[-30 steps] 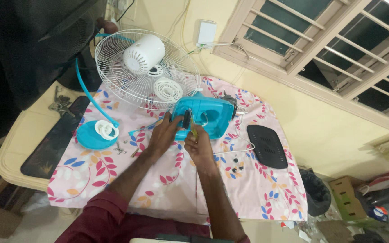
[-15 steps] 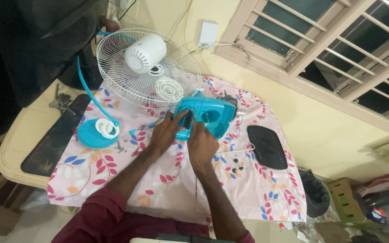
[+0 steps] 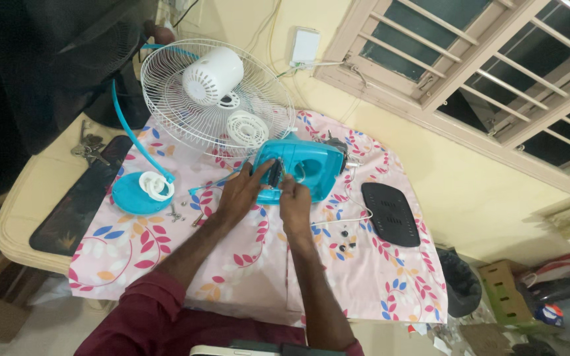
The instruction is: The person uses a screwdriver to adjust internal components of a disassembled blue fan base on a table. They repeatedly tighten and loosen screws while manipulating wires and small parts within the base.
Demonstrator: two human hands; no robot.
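Step in hand, as judged: the blue fan housing [image 3: 301, 168] at frame centre is being worked on, with a small dark part [image 3: 276, 173] handled at its near face. Left hand [image 3: 242, 191] is curled against the housing's lower-left edge, fingers closed around that dark part as far as can be seen. Right hand [image 3: 294, 198] is pressed to the housing just right of it, fingertips bent in; whether anything is pinched cannot be told. Both hands are touching the housing, so the thing lies directly in the grips, not apart.

Next move, as judged: fine fingertip control is called for at the dark part, with the housing kept steady by one hand.

Around: white fan grille [image 3: 212, 99] with motor cover is propped in the upper left, just behind the housing. Blue base [image 3: 133, 194] is seen at left, loose screws [image 3: 179, 212] beside it. Black panel [image 3: 390, 212] lies right of the hands. All rests on a floral cloth [image 3: 245, 270].
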